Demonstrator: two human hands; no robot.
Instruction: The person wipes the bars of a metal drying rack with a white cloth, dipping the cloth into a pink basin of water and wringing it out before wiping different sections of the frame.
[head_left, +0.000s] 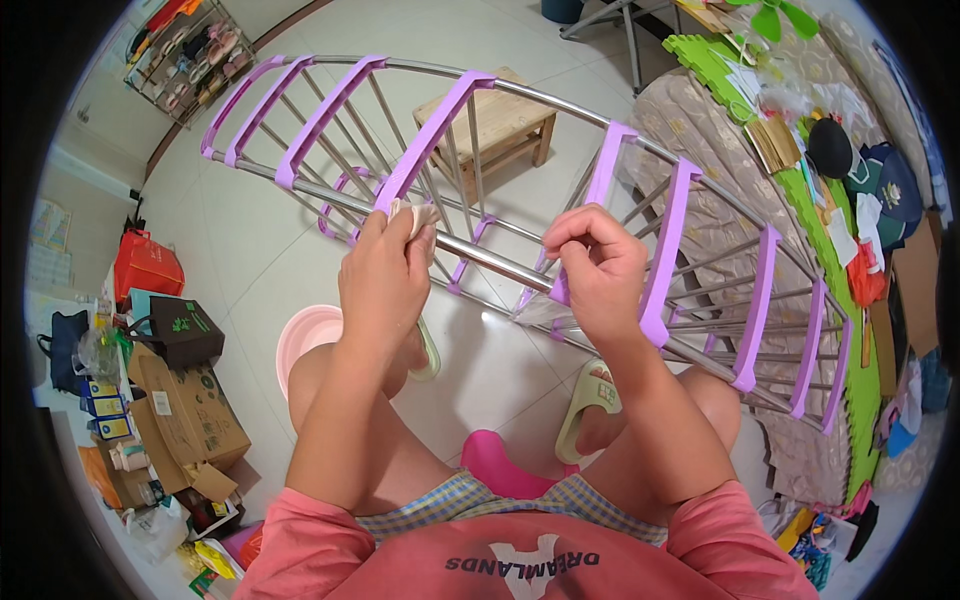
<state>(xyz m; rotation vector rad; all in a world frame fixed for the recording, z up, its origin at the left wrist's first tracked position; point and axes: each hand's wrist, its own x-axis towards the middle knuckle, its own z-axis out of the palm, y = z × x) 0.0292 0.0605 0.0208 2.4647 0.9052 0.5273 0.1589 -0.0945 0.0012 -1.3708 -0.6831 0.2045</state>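
Observation:
Across my lap and the floor in front lies a tiered rack of shiny metal tubes (495, 262) with purple plastic crosspieces (431, 142). Pinched in my left hand (386, 277) is a crumpled pale cloth (415, 216), held against the near tube beside one crosspiece. My right hand (600, 262) is curled at the crosspiece further right, over the near tube. Its fingertips are bent inward, so whether anything sits between them cannot be seen. Clear plastic film (551, 309) hangs around the rack just below this hand.
A small wooden stool (510, 112) stands behind the rack. A pink basin (304, 334) is by my left knee. An open cardboard box (191, 420) and bags (176, 330) line the left side. At right, a cluttered green foam mat (806, 225) lies over patterned fabric (697, 150).

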